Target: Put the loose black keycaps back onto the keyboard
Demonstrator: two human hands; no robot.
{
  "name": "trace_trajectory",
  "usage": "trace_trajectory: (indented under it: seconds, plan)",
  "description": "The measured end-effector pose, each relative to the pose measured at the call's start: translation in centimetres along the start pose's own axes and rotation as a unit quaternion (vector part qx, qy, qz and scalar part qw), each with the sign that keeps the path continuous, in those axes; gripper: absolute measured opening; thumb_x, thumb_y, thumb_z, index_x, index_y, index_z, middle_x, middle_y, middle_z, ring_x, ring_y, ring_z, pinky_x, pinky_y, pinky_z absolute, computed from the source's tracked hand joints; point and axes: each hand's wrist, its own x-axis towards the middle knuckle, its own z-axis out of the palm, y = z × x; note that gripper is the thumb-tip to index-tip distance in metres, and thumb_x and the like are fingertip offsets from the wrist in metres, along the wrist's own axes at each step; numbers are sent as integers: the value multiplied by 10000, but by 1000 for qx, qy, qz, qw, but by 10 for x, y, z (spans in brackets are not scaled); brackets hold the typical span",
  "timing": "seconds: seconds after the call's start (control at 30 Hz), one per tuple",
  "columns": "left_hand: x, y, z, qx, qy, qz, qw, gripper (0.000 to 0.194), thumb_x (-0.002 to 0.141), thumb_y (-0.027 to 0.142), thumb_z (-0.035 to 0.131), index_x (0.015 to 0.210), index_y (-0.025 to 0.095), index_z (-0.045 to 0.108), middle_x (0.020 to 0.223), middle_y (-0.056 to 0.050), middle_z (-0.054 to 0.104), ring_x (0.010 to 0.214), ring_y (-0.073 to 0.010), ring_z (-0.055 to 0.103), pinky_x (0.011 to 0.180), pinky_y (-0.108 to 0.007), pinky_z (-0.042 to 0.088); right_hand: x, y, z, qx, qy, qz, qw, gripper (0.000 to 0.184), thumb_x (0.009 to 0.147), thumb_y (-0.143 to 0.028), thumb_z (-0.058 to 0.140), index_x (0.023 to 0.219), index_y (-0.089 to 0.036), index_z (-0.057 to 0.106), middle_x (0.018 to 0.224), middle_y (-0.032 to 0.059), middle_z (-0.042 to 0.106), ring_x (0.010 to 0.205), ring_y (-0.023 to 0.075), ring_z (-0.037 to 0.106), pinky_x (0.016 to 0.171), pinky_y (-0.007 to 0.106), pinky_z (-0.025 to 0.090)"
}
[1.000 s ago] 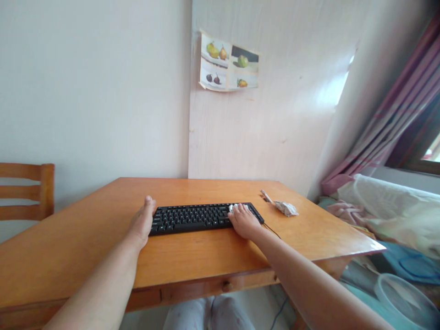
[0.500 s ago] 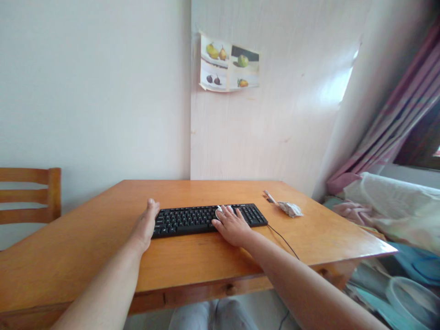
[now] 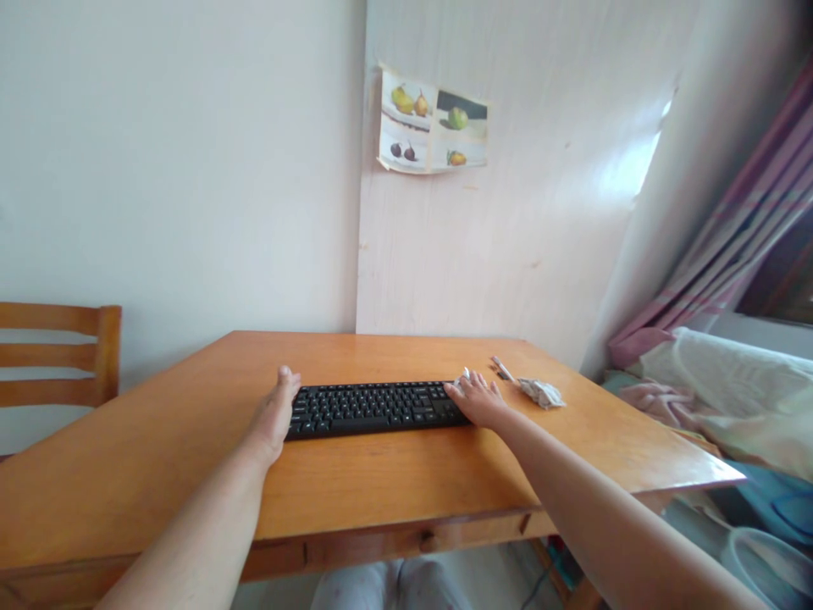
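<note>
A black keyboard (image 3: 374, 408) lies lengthwise across the wooden table. At its left end my left hand (image 3: 274, 417) stands on edge, steadying the keyboard, with the thumb side up; most of its fingers are hidden. My right hand (image 3: 479, 400) lies over the number-key end, fingers forward, holding a white tissue (image 3: 462, 379) down against the keys. Only a bit of this tissue shows past the fingertips. Just right of that hand sit a crumpled white-grey wad (image 3: 541, 392) and a pale pen-like stick (image 3: 501, 368).
The wooden table (image 3: 356, 483) has a drawer with a knob along its front edge. A wooden chair (image 3: 107, 356) stands at the left. Fruit pictures (image 3: 435, 123) hang on the wall behind. Piled cloth (image 3: 730, 390) and a clear plastic tub (image 3: 765, 563) are at the right.
My right hand has slid rightward with the tissue, from the keys right of the middle to the right end. My left hand stays at the keyboard's left end. The view has shifted slightly.
</note>
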Motion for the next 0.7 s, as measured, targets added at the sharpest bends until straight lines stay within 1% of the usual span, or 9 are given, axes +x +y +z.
trace_trajectory:
  seconds: [0.1, 0.2, 0.27, 0.33, 0.43, 0.5, 0.6, 0.7]
  plan:
    - [-3, 4, 1, -3, 1, -10, 1000, 951, 867, 794, 244, 1438, 66, 463, 1511, -216, 422, 1412, -257, 404, 1209, -394, 221, 5, 7, 1, -14, -1, -12, 1000, 491, 1035, -378, 259, 1519, -383, 336, 1565, 173, 305, 1451, 366, 209, 1046, 655, 239]
    - [-5, 7, 2, -13, -4, -21, 1000, 983, 862, 802, 216, 1463, 53, 425, 1515, -225, 410, 1419, -256, 393, 1210, -389, 215, 9, -2, 1, -18, 6, -37, 999, 493, 1031, -375, 267, 1516, -372, 355, 1548, 181, 335, 1448, 377, 216, 1061, 635, 232]
    - [-6, 8, 2, -19, -5, -28, 999, 989, 861, 803, 209, 1470, 50, 413, 1519, -228, 402, 1425, -256, 383, 1210, -387, 215, 12, -14, 2, -10, 13, -49, 999, 501, 1027, -419, 264, 1509, -349, 381, 1551, 171, 342, 1454, 370, 211, 1090, 602, 214]
    - [-6, 9, 2, -20, -4, -36, 999, 981, 865, 799, 200, 1471, 58, 415, 1521, -226, 399, 1428, -256, 378, 1207, -389, 224, 17, -28, 3, 21, 26, -39, 999, 566, 1013, -509, 244, 1512, -285, 393, 1560, 173, 336, 1461, 349, 209, 1124, 553, 195]
    - [-6, 10, 2, -19, -2, -46, 999, 956, 871, 791, 185, 1469, 86, 425, 1517, -213, 409, 1425, -256, 381, 1203, -398, 236, 26, -49, 6, 71, 42, -21, 996, 787, 967, -656, 180, 1525, -130, 358, 1572, 218, 296, 1475, 321, 194, 1161, 486, 164]
    - [-7, 11, 2, -21, -4, -51, 998, 950, 868, 794, 181, 1471, 103, 427, 1517, -206, 412, 1422, -263, 385, 1201, -408, 242, 31, -62, 7, 89, 47, -31, 994, 910, 935, -717, 145, 1525, -47, 322, 1578, 246, 261, 1486, 311, 166, 1176, 460, 136]
    - [-10, 13, 2, -28, -6, -58, 998, 950, 864, 798, 183, 1473, 111, 427, 1521, -202, 405, 1423, -270, 383, 1198, -417, 246, 36, -83, 7, 121, 48, -62, 990, 1001, 899, -769, 132, 1527, -6, 293, 1591, 248, 221, 1496, 302, 128, 1190, 435, 89]
    - [-12, 14, 2, -34, -6, -57, 998, 942, 877, 783, 182, 1475, 94, 418, 1521, -205, 402, 1427, -257, 377, 1203, -392, 233, 38, -107, 3, 144, 44, -97, 984, 1050, 878, -798, 138, 1536, 11, 260, 1600, 245, 189, 1499, 303, 106, 1197, 423, 67]
